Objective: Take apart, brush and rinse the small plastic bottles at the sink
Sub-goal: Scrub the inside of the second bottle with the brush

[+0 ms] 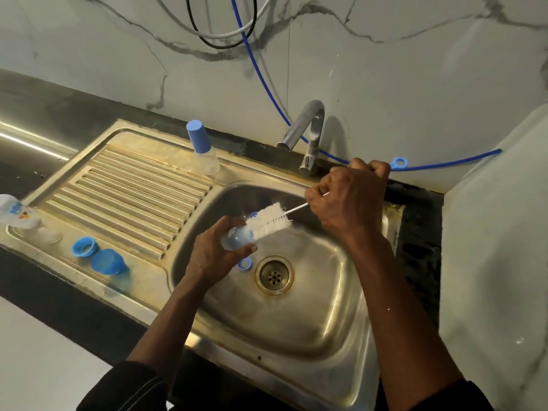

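Holds a pale blue cap (237, 237) in the curled fingers of the left hand (213, 256), just up-left of the drain (274, 275), over the basin. Grips the thin wire stem of the bottle brush (268, 219) in the tightly closed right hand (347, 200), up-right of the drain. Sets the white bristles against the cap's open mouth.

Leaves a blue ring (244, 264) in the basin just left of the drain. Keeps a capped bottle (204, 152) upright well up-left of the drain, with a blue collar (84, 247), a blue cup-shaped part (108, 261) and a clear bottle (14, 212) far left of the drain on the draining board. Shows no water at the tap (308, 134) above the drain.

Could likely go wrong three ways:
- Could pop the small cap out of wet fingers by pushing too hard.
- Could kink the slender stem by forcing the bristles in at an angle.
- Could nudge the loose ring onto the drain with a dropped cap.
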